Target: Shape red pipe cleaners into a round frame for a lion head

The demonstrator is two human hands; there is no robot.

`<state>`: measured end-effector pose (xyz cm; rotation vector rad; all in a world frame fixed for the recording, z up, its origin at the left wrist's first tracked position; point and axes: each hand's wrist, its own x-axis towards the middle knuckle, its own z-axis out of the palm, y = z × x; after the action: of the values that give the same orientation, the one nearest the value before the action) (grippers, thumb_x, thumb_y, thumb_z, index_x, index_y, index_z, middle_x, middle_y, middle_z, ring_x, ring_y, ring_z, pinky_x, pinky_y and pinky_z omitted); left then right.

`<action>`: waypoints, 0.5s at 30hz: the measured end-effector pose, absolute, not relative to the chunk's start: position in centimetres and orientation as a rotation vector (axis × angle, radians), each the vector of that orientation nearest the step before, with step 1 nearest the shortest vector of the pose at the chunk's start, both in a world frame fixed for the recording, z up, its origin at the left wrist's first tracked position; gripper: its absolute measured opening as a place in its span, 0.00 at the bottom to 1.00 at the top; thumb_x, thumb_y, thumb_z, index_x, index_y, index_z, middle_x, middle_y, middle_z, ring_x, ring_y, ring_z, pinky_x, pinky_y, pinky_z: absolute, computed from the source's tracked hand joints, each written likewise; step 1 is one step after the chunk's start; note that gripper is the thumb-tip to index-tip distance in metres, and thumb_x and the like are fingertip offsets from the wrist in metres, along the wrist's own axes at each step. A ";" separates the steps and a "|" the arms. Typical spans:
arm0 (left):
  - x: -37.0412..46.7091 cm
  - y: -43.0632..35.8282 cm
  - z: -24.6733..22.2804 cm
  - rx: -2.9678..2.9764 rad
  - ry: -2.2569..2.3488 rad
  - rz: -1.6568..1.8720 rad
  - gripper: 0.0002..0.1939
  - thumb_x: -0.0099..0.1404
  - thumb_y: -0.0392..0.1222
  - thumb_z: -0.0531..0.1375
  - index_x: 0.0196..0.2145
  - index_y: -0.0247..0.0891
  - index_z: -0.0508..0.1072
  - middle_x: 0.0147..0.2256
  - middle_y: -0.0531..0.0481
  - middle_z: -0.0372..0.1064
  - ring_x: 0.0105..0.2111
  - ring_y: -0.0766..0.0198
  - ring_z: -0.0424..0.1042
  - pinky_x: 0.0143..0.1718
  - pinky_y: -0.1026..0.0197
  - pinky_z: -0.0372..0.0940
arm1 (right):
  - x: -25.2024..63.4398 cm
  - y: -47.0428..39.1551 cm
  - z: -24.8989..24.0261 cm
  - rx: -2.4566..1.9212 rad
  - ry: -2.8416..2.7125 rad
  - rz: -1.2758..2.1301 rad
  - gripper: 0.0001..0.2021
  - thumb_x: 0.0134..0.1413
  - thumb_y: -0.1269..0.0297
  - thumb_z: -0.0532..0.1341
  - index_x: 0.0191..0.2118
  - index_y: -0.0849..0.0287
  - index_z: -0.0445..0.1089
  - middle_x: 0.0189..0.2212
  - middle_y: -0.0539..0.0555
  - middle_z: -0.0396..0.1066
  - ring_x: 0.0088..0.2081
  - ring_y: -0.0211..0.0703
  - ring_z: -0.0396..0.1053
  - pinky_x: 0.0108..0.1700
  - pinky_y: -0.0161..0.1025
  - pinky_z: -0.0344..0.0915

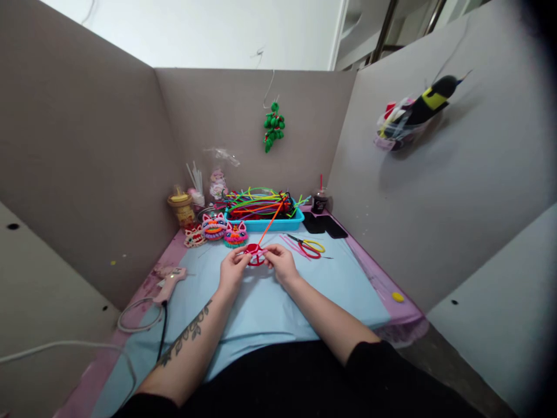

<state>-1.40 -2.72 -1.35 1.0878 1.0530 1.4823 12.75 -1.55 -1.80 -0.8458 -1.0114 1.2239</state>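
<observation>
My left hand (235,266) and my right hand (281,263) meet over the blue cloth (256,302), pinching opposite sides of a small red and pink piece (256,254) that looks made of bent craft stems. An orange stem (270,223) rises from it at a slant. Just behind my left hand sit colourful animal-face figures, one pink and teal (235,234), one pink and orange (213,227). Red-handled scissors (308,248) and a yellow-handled tool (314,244) lie to the right of my right hand, beside loose pink stems (296,246).
A blue tray (265,225) heaped with coloured stems stands at the back. Left are a pink glue gun (170,283) with its cable and a lidded cup (181,210). A dark drink cup (319,200) and black flat items (314,222) are back right. Grey partitions (256,93) enclose the table.
</observation>
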 end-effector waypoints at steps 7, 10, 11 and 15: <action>-1.4 -2.7 -1.3 1.034 1.016 1.484 0.24 0.46 0.43 0.67 0.41 0.31 0.71 0.24 0.49 0.74 0.24 0.66 0.71 0.30 0.64 0.64 | 12.6 -1.5 -2.0 -0.910 -1.087 1.222 0.11 0.38 0.61 0.65 0.28 0.59 0.65 0.13 0.41 0.61 0.12 0.29 0.51 0.14 0.29 0.46; -1.4 -2.8 -1.2 1.024 1.002 1.487 0.24 0.46 0.43 0.67 0.41 0.31 0.70 0.25 0.49 0.74 0.24 0.66 0.71 0.30 0.64 0.64 | 12.6 -1.7 -2.1 -0.951 -1.204 1.106 0.11 0.39 0.61 0.65 0.28 0.58 0.63 0.15 0.42 0.62 0.14 0.30 0.55 0.17 0.30 0.51; -1.5 -2.8 -1.1 1.024 1.001 1.491 0.24 0.46 0.43 0.67 0.41 0.31 0.70 0.25 0.49 0.74 0.24 0.67 0.71 0.30 0.64 0.64 | 12.6 -1.8 -2.1 -0.959 -1.255 1.045 0.10 0.40 0.61 0.64 0.27 0.58 0.63 0.17 0.43 0.63 0.16 0.31 0.57 0.19 0.30 0.54; -1.6 -2.7 -1.1 1.013 1.011 1.509 0.25 0.45 0.44 0.68 0.41 0.31 0.70 0.24 0.50 0.73 0.23 0.67 0.71 0.29 0.65 0.64 | 13.0 -2.2 -1.8 -1.008 -1.457 0.776 0.07 0.47 0.61 0.60 0.30 0.59 0.68 0.23 0.48 0.67 0.23 0.35 0.61 0.28 0.33 0.59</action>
<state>-1.62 -2.70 -1.08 1.0130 1.0114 1.5091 12.99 -2.21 -1.84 -1.0082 -1.4566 0.7761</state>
